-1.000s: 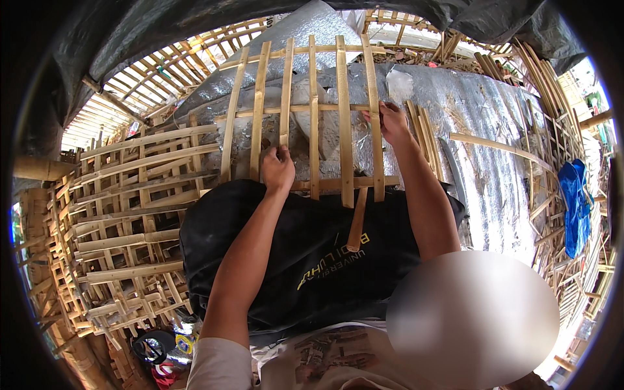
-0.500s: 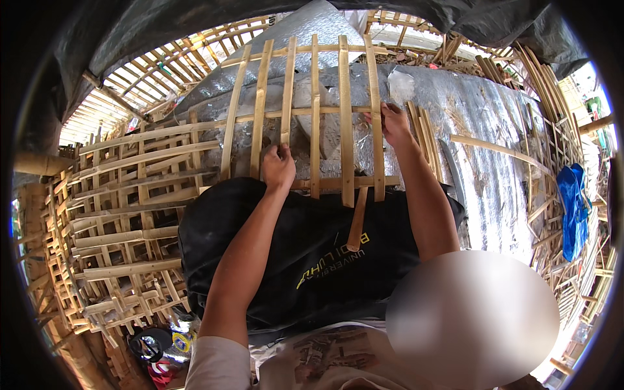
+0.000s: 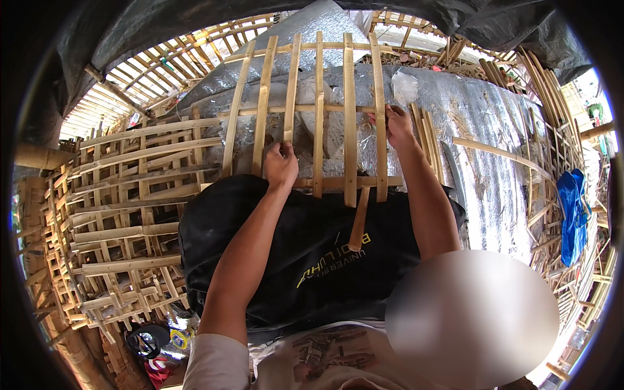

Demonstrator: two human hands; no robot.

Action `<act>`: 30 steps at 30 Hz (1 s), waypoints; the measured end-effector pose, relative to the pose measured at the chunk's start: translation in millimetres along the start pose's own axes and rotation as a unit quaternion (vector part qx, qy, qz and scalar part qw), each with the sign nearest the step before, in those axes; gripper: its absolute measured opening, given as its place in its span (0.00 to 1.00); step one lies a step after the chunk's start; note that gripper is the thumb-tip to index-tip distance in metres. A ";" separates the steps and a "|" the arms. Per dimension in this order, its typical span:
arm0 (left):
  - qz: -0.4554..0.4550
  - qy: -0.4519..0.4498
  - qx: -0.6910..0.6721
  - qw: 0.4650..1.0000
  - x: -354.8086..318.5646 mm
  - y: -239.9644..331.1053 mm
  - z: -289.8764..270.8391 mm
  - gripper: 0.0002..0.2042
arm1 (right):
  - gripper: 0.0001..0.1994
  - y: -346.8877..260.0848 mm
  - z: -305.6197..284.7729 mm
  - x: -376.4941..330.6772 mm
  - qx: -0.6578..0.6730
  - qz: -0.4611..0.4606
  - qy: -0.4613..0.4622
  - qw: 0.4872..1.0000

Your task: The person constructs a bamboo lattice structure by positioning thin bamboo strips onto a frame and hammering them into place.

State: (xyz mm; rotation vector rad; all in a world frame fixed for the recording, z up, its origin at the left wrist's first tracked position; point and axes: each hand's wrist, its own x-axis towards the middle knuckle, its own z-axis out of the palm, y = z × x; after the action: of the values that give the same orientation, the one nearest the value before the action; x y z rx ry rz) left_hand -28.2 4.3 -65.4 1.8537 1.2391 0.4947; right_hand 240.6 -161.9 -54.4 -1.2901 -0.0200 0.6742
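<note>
Two hands (image 3: 281, 166) (image 3: 395, 125) on bamboo lattice (image 3: 318, 110) — black bag (image 3: 312, 253) beneath

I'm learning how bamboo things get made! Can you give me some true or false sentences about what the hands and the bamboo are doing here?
1. The left hand is on an upright slat of the bamboo frame. True.
2. The right hand holds a hammer. False: it grips the frame near the middle crossbar, and no hammer shows.
3. The frame rests on a red blanket. False: its near end lies on a black bag.
4. Finished bamboo frames are stacked to the person's left. True.
5. A loose bamboo piece lies on the black bag. True.
</note>
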 end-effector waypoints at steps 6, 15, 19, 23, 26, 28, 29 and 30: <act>-0.002 0.008 0.012 1.000 -1.7 2.5 -0.2 0.18 | 0.14 1.0 1.4 -0.2 0.007 -0.003 0.007 1.000; 0.043 0.052 0.025 0.997 -7.3 7.5 -2.1 0.19 | 0.14 -0.5 -2.6 1.6 -0.017 -0.007 0.006 1.000; 0.017 0.021 0.019 0.999 -2.2 2.5 1.1 0.19 | 0.14 1.7 -7.5 5.5 -0.021 -0.012 -0.017 1.000; 0.000 0.013 0.019 1.000 2.2 -3.2 3.2 0.19 | 0.14 2.9 -5.5 4.5 -0.007 -0.011 -0.011 1.000; -0.004 0.009 0.024 1.000 2.5 -3.6 3.6 0.19 | 0.14 2.5 -4.9 2.1 0.007 -0.009 -0.018 1.000; -0.004 0.013 0.019 1.000 0.9 -1.9 3.9 0.19 | 0.14 2.2 -3.8 0.8 0.016 -0.009 -0.008 1.000; -0.002 0.017 0.015 1.000 0.5 -1.9 3.7 0.19 | 0.14 2.8 -4.2 1.4 0.016 -0.009 -0.009 1.000; -0.003 0.017 0.014 1.000 0.5 -2.1 2.9 0.19 | 0.13 3.4 -4.4 2.0 0.015 -0.007 -0.011 1.000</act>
State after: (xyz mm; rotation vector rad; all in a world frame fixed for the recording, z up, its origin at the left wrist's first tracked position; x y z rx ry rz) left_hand -27.2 3.9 -68.9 1.8725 1.2801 0.5098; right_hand 242.3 -164.4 -59.4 -1.2531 -0.0365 0.6736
